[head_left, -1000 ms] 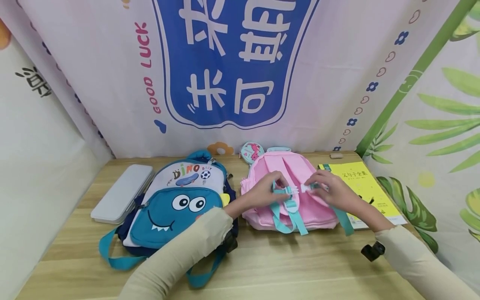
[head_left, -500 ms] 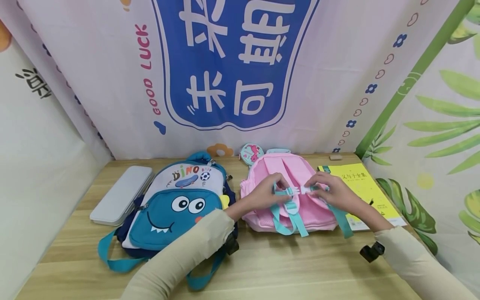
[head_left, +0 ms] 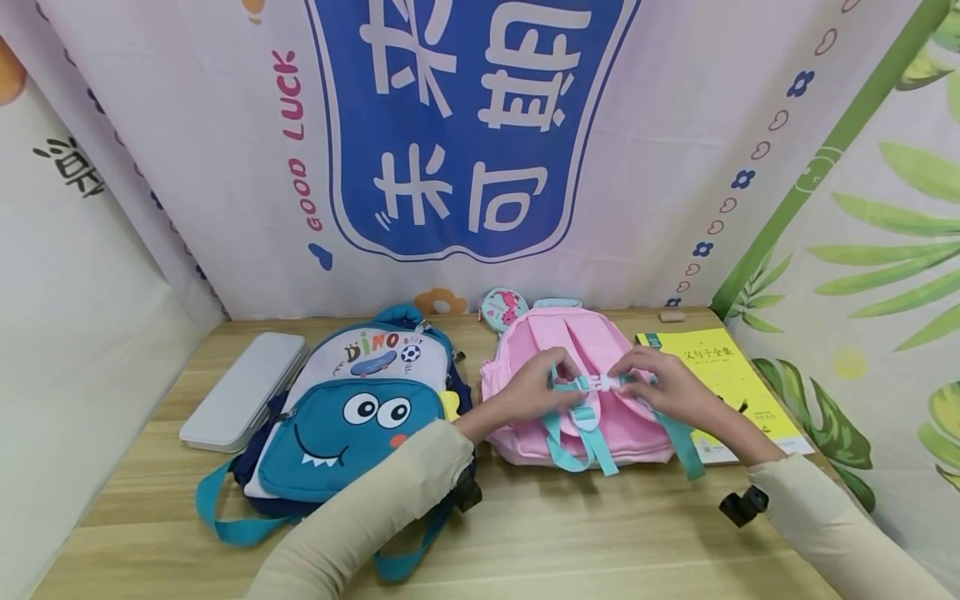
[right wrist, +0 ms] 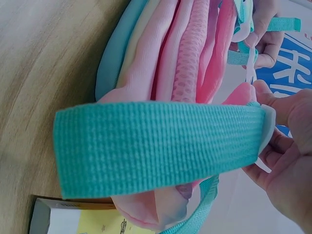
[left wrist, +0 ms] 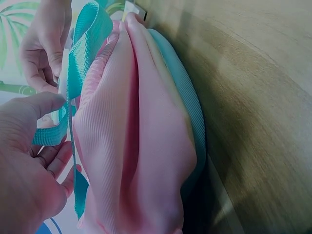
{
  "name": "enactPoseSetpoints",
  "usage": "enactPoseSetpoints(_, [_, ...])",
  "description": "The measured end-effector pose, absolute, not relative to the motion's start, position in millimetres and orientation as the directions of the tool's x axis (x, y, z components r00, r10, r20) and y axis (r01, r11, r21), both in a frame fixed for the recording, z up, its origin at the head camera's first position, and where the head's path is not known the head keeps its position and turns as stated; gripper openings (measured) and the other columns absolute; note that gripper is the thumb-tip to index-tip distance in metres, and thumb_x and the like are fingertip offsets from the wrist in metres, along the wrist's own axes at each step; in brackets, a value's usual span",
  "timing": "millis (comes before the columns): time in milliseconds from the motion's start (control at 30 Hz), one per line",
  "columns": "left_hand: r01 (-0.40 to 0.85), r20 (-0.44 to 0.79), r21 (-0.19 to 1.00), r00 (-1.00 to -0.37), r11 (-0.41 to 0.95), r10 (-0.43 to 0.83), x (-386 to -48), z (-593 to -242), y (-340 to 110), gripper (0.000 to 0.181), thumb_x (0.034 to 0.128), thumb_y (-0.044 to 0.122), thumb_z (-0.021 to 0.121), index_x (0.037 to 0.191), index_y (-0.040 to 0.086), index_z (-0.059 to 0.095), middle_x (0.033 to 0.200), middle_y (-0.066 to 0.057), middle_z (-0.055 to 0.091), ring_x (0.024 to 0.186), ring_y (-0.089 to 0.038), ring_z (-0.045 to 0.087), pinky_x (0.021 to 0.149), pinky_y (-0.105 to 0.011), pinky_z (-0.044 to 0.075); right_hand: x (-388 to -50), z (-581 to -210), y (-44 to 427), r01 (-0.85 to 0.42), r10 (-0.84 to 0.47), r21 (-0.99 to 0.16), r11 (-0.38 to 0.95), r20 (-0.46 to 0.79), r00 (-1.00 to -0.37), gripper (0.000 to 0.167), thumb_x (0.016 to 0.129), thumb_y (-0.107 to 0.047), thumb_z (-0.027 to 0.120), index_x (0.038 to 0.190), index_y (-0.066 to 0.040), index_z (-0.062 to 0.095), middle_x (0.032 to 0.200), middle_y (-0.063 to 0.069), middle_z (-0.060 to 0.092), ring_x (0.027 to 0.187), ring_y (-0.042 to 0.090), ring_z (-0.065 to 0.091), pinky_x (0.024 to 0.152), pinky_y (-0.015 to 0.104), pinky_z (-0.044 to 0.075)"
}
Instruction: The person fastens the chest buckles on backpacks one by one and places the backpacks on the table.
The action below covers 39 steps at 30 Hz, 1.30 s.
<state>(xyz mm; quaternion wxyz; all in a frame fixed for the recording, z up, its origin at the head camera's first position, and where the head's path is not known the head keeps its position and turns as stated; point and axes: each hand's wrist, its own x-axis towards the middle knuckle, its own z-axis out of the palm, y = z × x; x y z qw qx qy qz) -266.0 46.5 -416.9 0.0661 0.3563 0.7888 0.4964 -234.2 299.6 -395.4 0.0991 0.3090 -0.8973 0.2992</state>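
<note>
A pink backpack (head_left: 525, 437) lies with its straps upward on the table. Over it, the left hand (head_left: 536, 387) pinches the pronged half of a white buckle (head_left: 594, 382) on a turquoise strap. The right hand (head_left: 663, 383) pinches the other buckle half (head_left: 609, 382); the two halves meet end to end, and whether they are locked I cannot tell. Turquoise webbing (left wrist: 87, 53) loops beside the left hand (left wrist: 24, 156) in the left wrist view. In the right wrist view a wide turquoise strap (right wrist: 156, 146) hangs in front of the right hand (right wrist: 287, 156).
To the left lies a blue dinosaur backpack (head_left: 337, 433), its straps reaching toward the front. A white case (head_left: 243, 392) is at the far left, a yellow book (head_left: 720, 367) at the right. A small brown object (head_left: 672, 316) sits near the back edge.
The two buckle halves have come together from a small gap, the left hand moving slightly right. Both hands keep their pinch, and the backpacks stay in place.
</note>
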Motion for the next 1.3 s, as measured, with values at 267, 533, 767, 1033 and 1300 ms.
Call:
enactPoseSetpoints(267, [0.502,0.25,0.825,-0.736,0.259,0.63,-265.2,-416.1,47.7,0.021,0.09,0.009,0.076,0.104,0.002,0.061,0.105,-0.012,0.063,0.1,-0.025,0.059,0.087,-0.021,0.046,-232.7,-394.5,299.1,-0.616,-0.505,-0.477,0.627,0.353,-0.788,0.027,0.082,0.008,0.078,0.104,-0.007,0.074,0.102,0.002,0.074,0.097,0.024,0.067,0.088,0.046,0.059])
enactPoseSetpoints(533, [0.509,0.26,0.824,-0.73,0.25,0.632,-265.7,-416.4,48.1,0.021,0.0906,0.009,0.075,0.105,0.003,0.061,0.106,-0.012,0.063,0.102,-0.024,0.059,0.089,-0.023,0.047,-234.5,-396.1,300.1,-0.616,-0.512,-0.479,0.625,0.344,-0.787,0.028,0.082,0.009,0.078,0.104,-0.007,0.074,0.102,0.002,0.075,0.097,0.024,0.068,0.088,0.046,0.059])
enactPoseSetpoints(767, [0.498,0.253,0.83,-0.736,0.25,0.627,-266.1,-417.9,49.1,0.022,0.0912,0.01,0.075,0.106,0.002,0.061,0.107,-0.012,0.063,0.104,-0.026,0.06,0.092,-0.027,0.05,-233.6,-399.5,300.9,-0.617,-0.498,-0.472,0.63,0.363,-0.787,0.028,0.081,0.009,0.079,0.103,-0.008,0.075,0.101,0.002,0.075,0.095,0.024,0.069,0.085,0.043,0.06])
enactPoseSetpoints(1033, [0.472,0.224,0.837,-0.756,0.276,0.615,-265.1,-417.6,50.3,0.023,0.0917,0.012,0.076,0.107,0.004,0.062,0.107,-0.009,0.063,0.1,-0.017,0.057,0.088,-0.021,0.047,-234.0,-402.6,302.1,-0.61,-0.487,-0.473,0.635,0.368,-0.792,0.026,0.081,0.007,0.08,0.102,-0.008,0.075,0.099,0.002,0.075,0.092,0.023,0.068,0.081,0.04,0.061])
enactPoseSetpoints(1300, [0.457,0.23,0.857,-0.753,0.239,0.616,-264.4,-419.7,51.7,0.021,0.0904,0.01,0.076,0.106,0.004,0.064,0.105,-0.01,0.066,0.097,-0.015,0.058,0.086,-0.019,0.047,-233.5,-400.7,298.9,-0.621,-0.496,-0.475,0.623,0.375,-0.783,0.027,0.081,0.008,0.079,0.103,-0.008,0.075,0.101,0.002,0.075,0.095,0.023,0.069,0.084,0.043,0.06])
